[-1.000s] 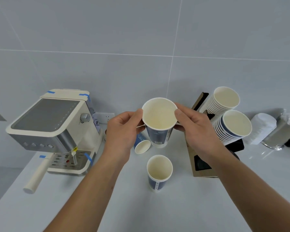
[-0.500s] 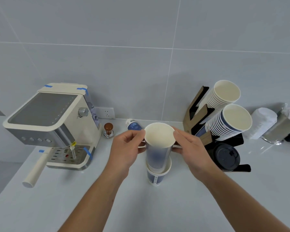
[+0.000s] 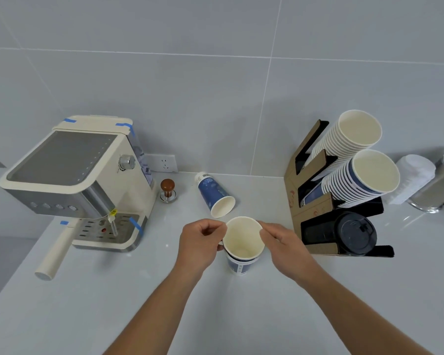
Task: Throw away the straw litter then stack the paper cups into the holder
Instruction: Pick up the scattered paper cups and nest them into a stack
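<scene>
Step in hand, as judged: one paper cup is being nested into another on the tabletop (image 3: 318, 303), ahead of loading into the holder.

- Upper cup (image 3: 244, 239) is seated in the lower cup (image 3: 240, 266); only the lower cup's blue band and rim show below it. The pair stands upright, near centre.
- Left hand (image 3: 199, 243): grip is pressed onto the upper cup's left rim, thumb and fingers pinching. Right hand (image 3: 283, 245): fingertips are pinched on the right rim.
- A third cup (image 3: 215, 194) lies on its side, further back and slightly left, mouth facing the near side, apart from the pair.
- Holder (image 3: 300, 201) is at right: cardboard, two tilted cup stacks (image 3: 356, 160) in the upper slots, dark lids (image 3: 355, 235) in the lowest slot.
- No straw litter is seen on the tabletop; the first part is judged done.

To do it well:
- Rims should be pressed down evenly on both sides, so the upper cup is not cocked or jammed.
- Only light pressure is needed; thin paper walls are easily dented.
- The lower cup should be steadied, as it is light and likely to slide.
- The lying cup is best added next, then the set is slid mouth-out onto a holder stack.

Risk: a skewed nest may bind on the holder stack.
</scene>
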